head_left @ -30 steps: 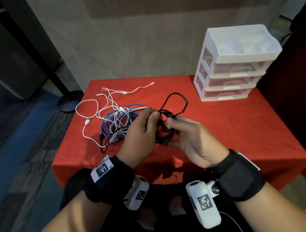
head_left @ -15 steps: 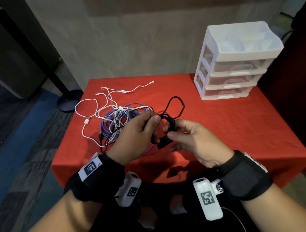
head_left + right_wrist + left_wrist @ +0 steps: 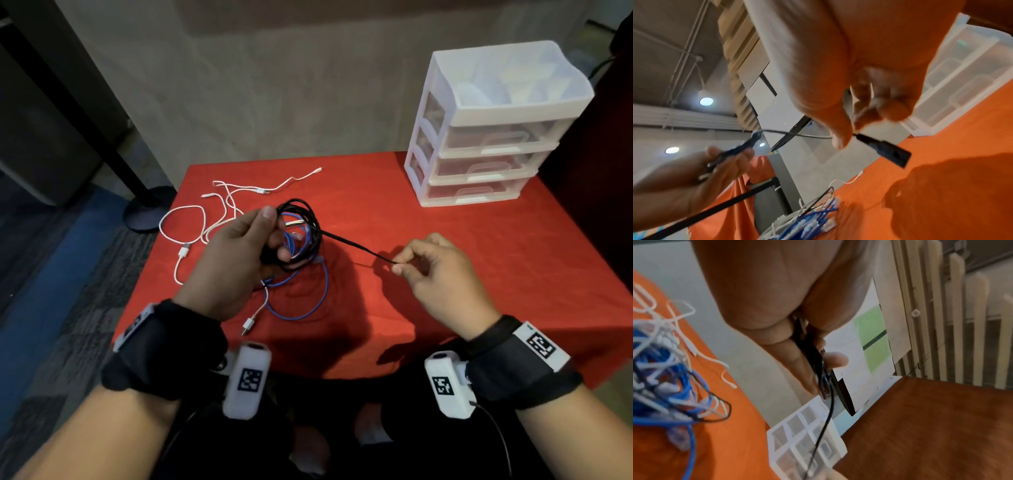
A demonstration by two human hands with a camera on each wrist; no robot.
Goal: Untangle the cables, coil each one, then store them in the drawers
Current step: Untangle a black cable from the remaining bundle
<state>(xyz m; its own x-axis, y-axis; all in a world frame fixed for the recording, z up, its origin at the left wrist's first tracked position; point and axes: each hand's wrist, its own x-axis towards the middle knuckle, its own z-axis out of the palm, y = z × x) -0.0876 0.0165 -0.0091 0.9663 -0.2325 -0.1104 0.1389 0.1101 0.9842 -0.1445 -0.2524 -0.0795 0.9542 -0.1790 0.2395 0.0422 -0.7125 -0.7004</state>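
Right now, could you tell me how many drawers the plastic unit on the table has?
3, stacked in the white drawer unit at the table's far right corner: top drawer, middle drawer, bottom drawer. All look closed. An open compartment tray sits on top.

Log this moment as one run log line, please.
step: coiling black cable | left hand: holds the coil | right hand: pinches cable near its plug | drawers: shut

The head view looks steeply down over the red table [image 3: 445, 274], while both close wrist views face along their palms, sharing the drawer unit [image 3: 807, 443].
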